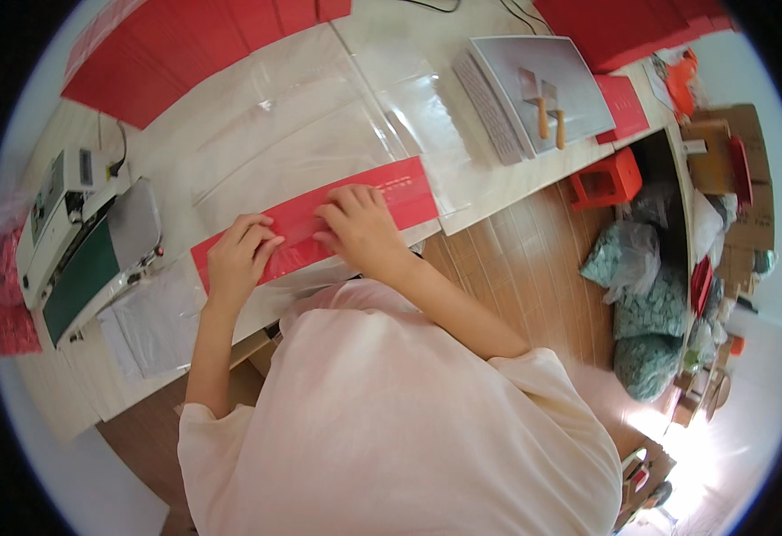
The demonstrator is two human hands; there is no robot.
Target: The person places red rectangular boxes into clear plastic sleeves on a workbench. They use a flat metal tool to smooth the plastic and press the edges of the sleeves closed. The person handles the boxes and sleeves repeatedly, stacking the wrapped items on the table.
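Observation:
A long, flat red package with small pale print lies slantwise near the table's front edge. My left hand is at its left end, thumb and fingers bent and drawn together on it. Farther right along the package, my right hand rests with its fingers spread over the red surface. What lies beneath the fingertips is hidden. Beyond the package, clear plastic sheets or bags are spread on the table.
At left stands a white machine with a green panel, beside white bags. Red boxes line the back. Two wooden-handled scrapers show atop a grey stack. A red stool and filled bags stand on the floor.

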